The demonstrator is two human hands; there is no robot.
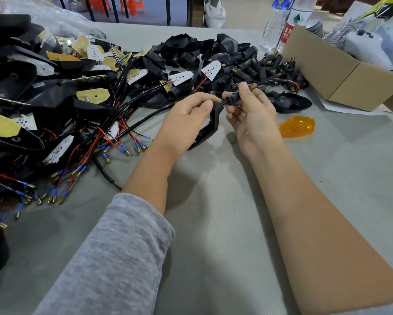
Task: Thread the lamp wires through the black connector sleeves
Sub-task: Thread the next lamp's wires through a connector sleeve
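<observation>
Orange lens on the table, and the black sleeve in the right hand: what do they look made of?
The orange lens looks like translucent moulded plastic: glossy, and light glows through it. The black sleeve, pinched in the right hand, looks like matte rubber or soft plastic, which I cannot tell. Its gold tip is shiny and threaded, probably brass.

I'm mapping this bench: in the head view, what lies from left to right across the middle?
Pile of wired lamp housings → left hand → black connector sleeve in the right hand → orange lens → cardboard box.
</observation>
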